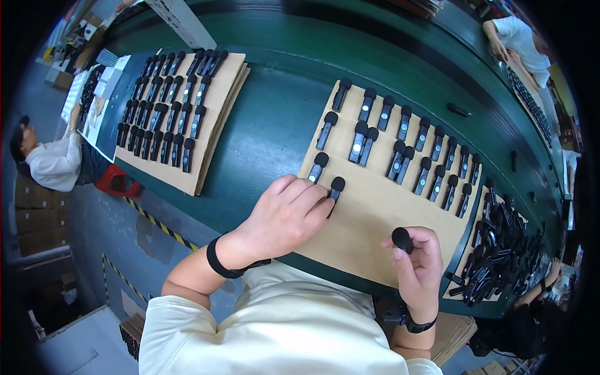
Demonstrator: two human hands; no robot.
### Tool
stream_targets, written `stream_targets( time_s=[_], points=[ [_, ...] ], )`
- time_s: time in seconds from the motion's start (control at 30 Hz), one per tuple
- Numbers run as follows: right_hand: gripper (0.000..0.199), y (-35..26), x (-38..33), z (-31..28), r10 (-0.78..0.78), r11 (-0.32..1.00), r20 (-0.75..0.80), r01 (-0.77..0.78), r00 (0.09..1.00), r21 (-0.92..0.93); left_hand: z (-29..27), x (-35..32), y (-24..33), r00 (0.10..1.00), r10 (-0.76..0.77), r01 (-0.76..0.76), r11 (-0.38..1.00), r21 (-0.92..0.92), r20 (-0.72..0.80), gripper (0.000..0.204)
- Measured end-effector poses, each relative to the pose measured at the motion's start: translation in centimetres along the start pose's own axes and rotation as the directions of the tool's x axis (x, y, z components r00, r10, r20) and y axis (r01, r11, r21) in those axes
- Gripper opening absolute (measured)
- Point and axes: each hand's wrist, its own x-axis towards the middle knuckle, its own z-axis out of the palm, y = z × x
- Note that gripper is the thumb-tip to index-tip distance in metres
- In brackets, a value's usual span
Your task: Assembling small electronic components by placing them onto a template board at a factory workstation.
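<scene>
My left hand [289,211] is closed at the near left of the cardboard sheet [362,240], its fingertips on a small black clip-on microphone [337,185] with a round foam tip. The fingers hide much of that microphone's body. My right hand [421,265] pinches another microphone [402,240] between thumb and fingers, above the sheet's near right part; only its black foam end shows. Beyond both hands, several microphones [405,122] lie in slanting rows on the sheet, many with a pale round spot on the body.
To the right, a heap of loose black microphones [497,253] covers another cardboard piece. Stacked cardboard [215,134] at the left carries more rows. Single microphones [459,110] lie on the green table [275,94]. A red stool [117,182] and other people are around the table.
</scene>
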Motion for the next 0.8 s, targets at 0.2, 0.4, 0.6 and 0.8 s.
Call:
stream_targets(
  time_s=[0.2,0.4,0.6,0.8],
  points=[
    [0.024,0.2,0.5,-0.4,-0.114,0.988,0.071,0.120,0.991,-0.092,0.6,0.7,-0.5,0.999,-0.025,0.026,0.999,0.024,-0.035,0.036],
    [0.031,0.2,-0.3,-0.3,-0.064,0.998,-0.100,0.062,0.993,-0.018,1.0,1.5,-0.3,0.997,-0.040,0.039,0.999,-0.019,-0.073,0.034],
    [0.032,-0.1,0.2,-0.6,-0.113,0.989,-0.015,0.111,0.994,-0.101,0.2,1.3,-0.5,0.993,-0.048,0.029,0.985,-0.169,-0.110,0.032],
    [0.029,-1.0,1.8,1.1,-0.255,0.942,0.069,0.264,0.964,-0.208,-2.8,1.4,1.4,0.991,-0.128,0.082,0.824,-0.561,-0.043,0.032]
  ],
)
